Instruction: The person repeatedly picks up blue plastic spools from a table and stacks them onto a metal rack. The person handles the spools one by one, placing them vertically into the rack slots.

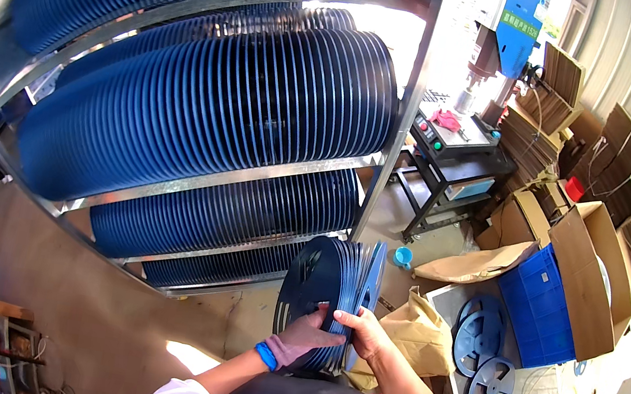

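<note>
A stack of several blue plastic reels [331, 279] stands on edge in front of me, held between both hands. My left hand [307, 332] presses flat against the dark face of the nearest reel, a blue band on its wrist. My right hand [365, 332] grips the stack's lower right edge with fingers curled over the rims. The stack is level with the lower shelves of a metal rack [252, 176].
Long rows of blue reels [205, 108] fill the metal rack on every shelf. Two loose reels [485, 355] lie on a grey surface at right, beside a blue crate [538, 305], open cardboard boxes [582, 275] and brown paper bags [414, 330]. A blue machine on a stand [490, 51] is behind.
</note>
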Action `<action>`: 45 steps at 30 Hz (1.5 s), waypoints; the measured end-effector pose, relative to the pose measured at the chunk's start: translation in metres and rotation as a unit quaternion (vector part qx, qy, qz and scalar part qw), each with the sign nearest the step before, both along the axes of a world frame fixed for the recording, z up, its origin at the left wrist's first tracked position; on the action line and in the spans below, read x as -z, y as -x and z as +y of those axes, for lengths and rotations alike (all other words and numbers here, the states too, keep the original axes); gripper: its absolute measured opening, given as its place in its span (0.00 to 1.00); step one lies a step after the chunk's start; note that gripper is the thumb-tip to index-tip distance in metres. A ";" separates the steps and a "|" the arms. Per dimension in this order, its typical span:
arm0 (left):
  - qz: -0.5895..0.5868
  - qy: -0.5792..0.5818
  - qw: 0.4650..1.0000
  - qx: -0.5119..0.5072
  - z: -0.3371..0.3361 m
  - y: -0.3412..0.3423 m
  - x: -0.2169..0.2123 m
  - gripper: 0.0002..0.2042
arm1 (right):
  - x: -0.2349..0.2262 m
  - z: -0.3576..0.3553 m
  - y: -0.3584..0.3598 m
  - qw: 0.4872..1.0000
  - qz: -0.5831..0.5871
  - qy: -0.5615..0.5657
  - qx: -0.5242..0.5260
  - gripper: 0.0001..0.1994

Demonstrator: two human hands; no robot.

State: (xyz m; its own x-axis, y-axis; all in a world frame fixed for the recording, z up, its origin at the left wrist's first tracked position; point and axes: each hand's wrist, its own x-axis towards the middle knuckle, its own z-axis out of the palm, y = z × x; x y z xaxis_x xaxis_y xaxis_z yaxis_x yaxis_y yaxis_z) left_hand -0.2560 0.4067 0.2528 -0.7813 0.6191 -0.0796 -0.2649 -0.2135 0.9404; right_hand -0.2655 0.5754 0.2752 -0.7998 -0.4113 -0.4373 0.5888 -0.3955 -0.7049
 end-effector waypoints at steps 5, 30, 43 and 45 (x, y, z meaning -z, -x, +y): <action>0.341 0.471 0.813 -0.021 0.018 -0.025 -0.049 0.21 | -0.001 0.021 -0.029 0.999 0.008 0.052 -0.011 0.24; -0.162 0.094 0.960 -0.207 -0.006 -0.056 0.055 0.39 | -0.013 0.018 -0.081 0.996 0.041 0.075 0.021 0.24; -0.219 -0.302 0.892 -0.256 -0.076 -0.099 -0.034 0.36 | 0.012 0.082 -0.091 0.949 0.043 0.235 0.206 0.22; -0.182 -0.314 0.894 -0.263 -0.078 -0.101 -0.024 0.37 | 0.008 0.092 -0.090 0.936 0.050 0.258 0.234 0.21</action>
State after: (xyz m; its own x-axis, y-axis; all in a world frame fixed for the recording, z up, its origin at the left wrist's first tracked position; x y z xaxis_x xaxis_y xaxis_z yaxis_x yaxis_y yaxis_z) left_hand -0.1554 0.3290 0.2771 -0.9703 0.1860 -0.1543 -0.2374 -0.8537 0.4635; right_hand -0.1759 0.6677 0.2673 -0.9713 -0.1425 -0.1906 0.2083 -0.8965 -0.3911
